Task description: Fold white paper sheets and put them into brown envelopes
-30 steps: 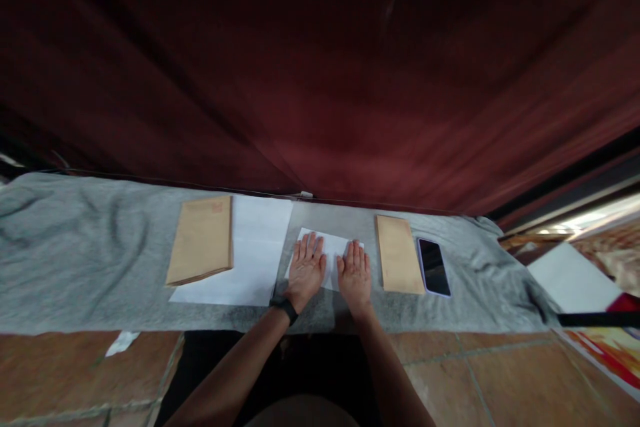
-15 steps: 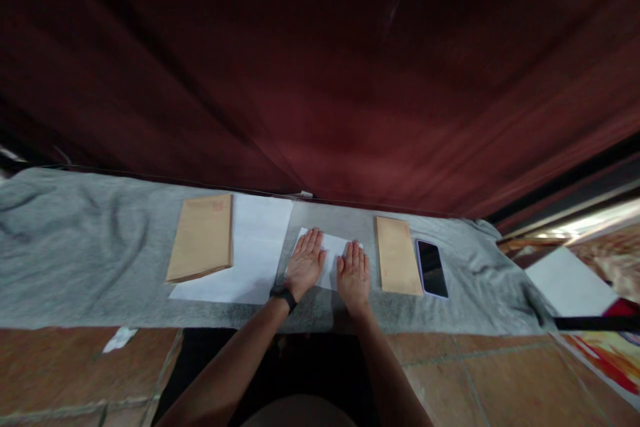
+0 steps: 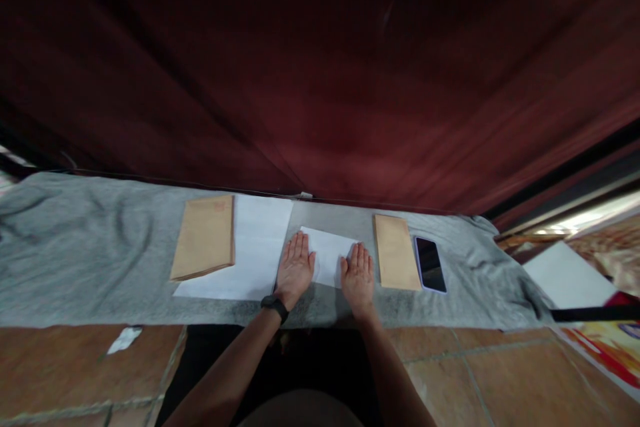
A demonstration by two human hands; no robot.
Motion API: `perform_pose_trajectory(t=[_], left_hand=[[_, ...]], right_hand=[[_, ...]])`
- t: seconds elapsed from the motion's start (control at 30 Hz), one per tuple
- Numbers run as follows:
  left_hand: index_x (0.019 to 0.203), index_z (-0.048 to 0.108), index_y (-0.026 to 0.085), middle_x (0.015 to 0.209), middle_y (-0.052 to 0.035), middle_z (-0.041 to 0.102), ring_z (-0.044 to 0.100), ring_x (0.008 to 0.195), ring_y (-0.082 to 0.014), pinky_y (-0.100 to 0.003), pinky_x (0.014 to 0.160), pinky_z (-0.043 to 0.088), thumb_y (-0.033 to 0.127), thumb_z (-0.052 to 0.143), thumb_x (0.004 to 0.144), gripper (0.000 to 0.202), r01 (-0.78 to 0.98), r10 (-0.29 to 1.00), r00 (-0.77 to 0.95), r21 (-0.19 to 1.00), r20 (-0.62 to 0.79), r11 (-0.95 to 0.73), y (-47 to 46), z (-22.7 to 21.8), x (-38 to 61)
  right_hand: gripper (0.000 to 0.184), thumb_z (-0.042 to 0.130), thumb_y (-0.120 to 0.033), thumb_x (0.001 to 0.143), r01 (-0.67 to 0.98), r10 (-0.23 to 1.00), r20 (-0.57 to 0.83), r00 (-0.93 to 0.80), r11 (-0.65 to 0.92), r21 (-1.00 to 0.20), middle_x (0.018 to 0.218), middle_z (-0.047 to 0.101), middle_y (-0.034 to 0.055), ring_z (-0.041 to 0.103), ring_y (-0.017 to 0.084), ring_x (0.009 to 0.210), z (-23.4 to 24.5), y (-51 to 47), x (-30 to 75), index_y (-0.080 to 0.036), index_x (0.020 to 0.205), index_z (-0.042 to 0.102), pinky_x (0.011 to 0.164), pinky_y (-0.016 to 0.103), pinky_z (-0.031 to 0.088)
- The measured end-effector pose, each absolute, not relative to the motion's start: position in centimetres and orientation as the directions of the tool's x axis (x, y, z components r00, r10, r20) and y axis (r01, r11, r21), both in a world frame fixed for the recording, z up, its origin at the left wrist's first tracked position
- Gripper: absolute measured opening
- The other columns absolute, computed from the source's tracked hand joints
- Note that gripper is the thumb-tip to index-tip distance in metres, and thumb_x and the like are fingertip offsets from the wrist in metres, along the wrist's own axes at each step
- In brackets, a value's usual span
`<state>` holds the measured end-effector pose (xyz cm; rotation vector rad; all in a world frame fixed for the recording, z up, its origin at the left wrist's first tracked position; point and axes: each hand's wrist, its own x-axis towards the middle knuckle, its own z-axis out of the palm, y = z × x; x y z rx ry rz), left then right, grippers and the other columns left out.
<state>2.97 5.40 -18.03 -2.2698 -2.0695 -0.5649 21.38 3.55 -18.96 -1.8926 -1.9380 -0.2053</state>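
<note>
A small folded-looking sheet of white paper (image 3: 327, 257) lies flat on the grey cloth in front of me. My left hand (image 3: 295, 267), with a dark band on its wrist, rests palm down over the paper's left edge, fingers stretched out. Over the right edge lies my right hand (image 3: 358, 277), also flat with its fingers extended. Left of my hands is larger white paper (image 3: 263, 240), partly covered by a stack of brown envelopes (image 3: 204, 237). A single-looking brown envelope (image 3: 397, 252) lies just right of my right hand.
Beyond that envelope sits a phone (image 3: 431, 265) with a dark screen. The grey cloth (image 3: 100, 260) covers a long narrow surface, backed by a dark red panel (image 3: 320, 113). A white scrap (image 3: 124, 339) lies on the tiled floor. A white board-like item (image 3: 570, 277) stands at the far right.
My left hand has slid left across the small paper and my right hand slightly right, so more of its middle shows. The paper and envelopes stay in place.
</note>
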Motion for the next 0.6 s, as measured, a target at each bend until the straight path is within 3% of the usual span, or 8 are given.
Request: perform_pose_trajectory(t=[0.17,0.37,0.6], left_hand=[[0.152,0.038,0.003,0.160,-0.0189,0.035,0.030,0.150,-0.0290,-0.048,0.123,0.026,0.034,0.031,0.101,0.060,0.968,0.959,0.063,0.217,0.276,-0.126,5.2,-18.0,2.9],[0.152,0.039,0.005,0.160,-0.0180,0.036,0.030,0.150,-0.0280,-0.048,0.123,0.026,0.031,0.030,0.101,0.058,0.971,0.963,0.080,0.198,0.258,-0.134,5.2,-17.9,2.7],[0.153,0.037,0.007,0.160,-0.0170,0.035,0.029,0.151,-0.0280,-0.050,0.123,0.025,0.031,0.032,0.099,0.059,0.968,0.959,0.087,0.207,0.270,-0.146,5.2,-17.9,2.6]], right_hand=[[0.056,0.027,-0.030,0.105,0.970,0.912,0.401,0.087,0.015,-0.244,0.152,0.043,0.0285,0.040,0.034,0.144,-18.2,3.2,20.4,0.001,0.150,0.039,0.114,0.056,0.033],[0.053,0.032,-0.031,0.106,0.922,0.939,0.314,-0.142,0.241,-0.303,0.157,0.040,0.0202,0.035,0.025,0.148,-17.5,3.1,15.3,-0.005,0.152,0.039,0.118,0.046,0.033],[0.050,0.034,-0.031,0.106,0.950,0.936,0.321,-0.142,0.220,-0.221,0.155,0.044,0.0183,0.038,0.025,0.146,-18.0,2.8,15.5,-0.009,0.150,0.043,0.119,0.048,0.031]])
